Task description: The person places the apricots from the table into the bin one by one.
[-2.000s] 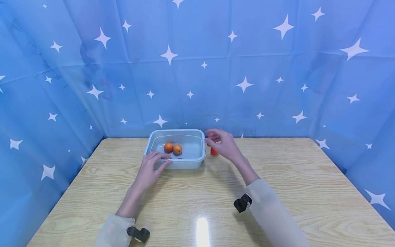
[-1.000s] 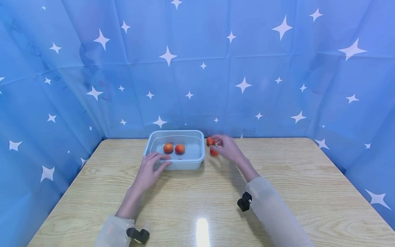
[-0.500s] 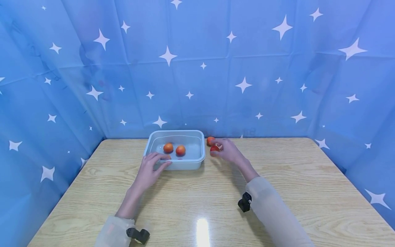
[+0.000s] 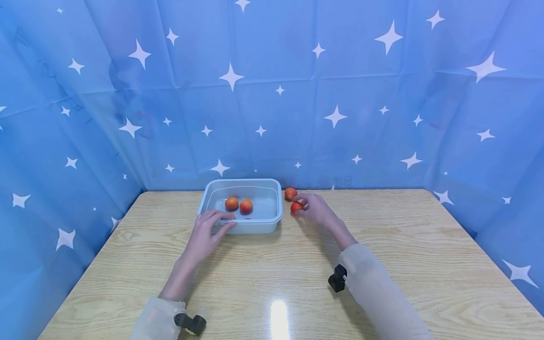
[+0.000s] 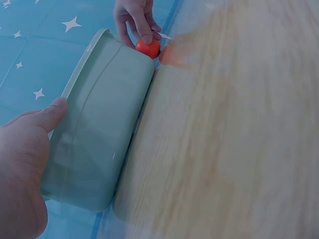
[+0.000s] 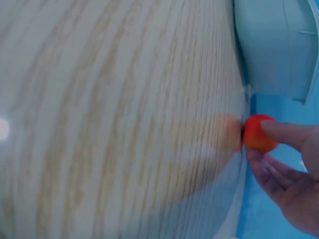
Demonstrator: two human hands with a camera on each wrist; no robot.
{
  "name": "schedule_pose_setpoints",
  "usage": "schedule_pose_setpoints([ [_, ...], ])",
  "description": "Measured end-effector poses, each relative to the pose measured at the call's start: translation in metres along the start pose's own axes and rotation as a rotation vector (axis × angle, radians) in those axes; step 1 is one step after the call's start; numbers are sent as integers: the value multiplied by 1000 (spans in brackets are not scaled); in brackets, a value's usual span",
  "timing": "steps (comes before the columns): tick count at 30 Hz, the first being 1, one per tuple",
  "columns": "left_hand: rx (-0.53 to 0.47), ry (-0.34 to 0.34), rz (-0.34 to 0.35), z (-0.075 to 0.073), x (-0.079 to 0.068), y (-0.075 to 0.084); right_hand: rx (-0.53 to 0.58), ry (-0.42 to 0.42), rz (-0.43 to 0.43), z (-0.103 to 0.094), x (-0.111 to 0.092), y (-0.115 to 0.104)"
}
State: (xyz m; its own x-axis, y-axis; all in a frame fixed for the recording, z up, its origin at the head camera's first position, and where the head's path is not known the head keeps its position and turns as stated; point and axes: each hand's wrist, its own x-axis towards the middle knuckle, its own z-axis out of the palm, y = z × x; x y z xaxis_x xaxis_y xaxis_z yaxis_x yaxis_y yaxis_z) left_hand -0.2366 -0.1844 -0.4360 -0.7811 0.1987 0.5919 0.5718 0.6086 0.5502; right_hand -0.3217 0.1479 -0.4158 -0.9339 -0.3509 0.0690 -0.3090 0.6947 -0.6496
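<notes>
The right hand (image 4: 316,209), closer than the left hand (image 4: 208,233) gripping the tub's near rim, pinches the nearer red fruit (image 4: 295,208), round without a long axis, just right of the tub (image 4: 259,228) on the table (image 4: 255,274).

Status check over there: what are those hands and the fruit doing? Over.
Left hand grips tub by rim. Right hand pinches red fruit beside it. Possible snag: second fruit close behind. Over.
</notes>
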Motion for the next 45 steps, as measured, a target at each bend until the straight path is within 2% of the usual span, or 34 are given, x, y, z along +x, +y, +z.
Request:
schedule_pose_setpoints([
  [6, -1, 4, 8, 0, 0, 0, 6, 8, 20, 1, 0, 3],
  [15, 0, 4, 8, 0, 0, -1, 35, 69, 29, -2, -3, 0],
  [29, -4, 4, 6, 0, 0, 0, 124, 167, -41, -12, -7, -6],
  [45, -5, 3, 3, 0, 1, 1, 157, 266, -167, -16, -11, -27],
])
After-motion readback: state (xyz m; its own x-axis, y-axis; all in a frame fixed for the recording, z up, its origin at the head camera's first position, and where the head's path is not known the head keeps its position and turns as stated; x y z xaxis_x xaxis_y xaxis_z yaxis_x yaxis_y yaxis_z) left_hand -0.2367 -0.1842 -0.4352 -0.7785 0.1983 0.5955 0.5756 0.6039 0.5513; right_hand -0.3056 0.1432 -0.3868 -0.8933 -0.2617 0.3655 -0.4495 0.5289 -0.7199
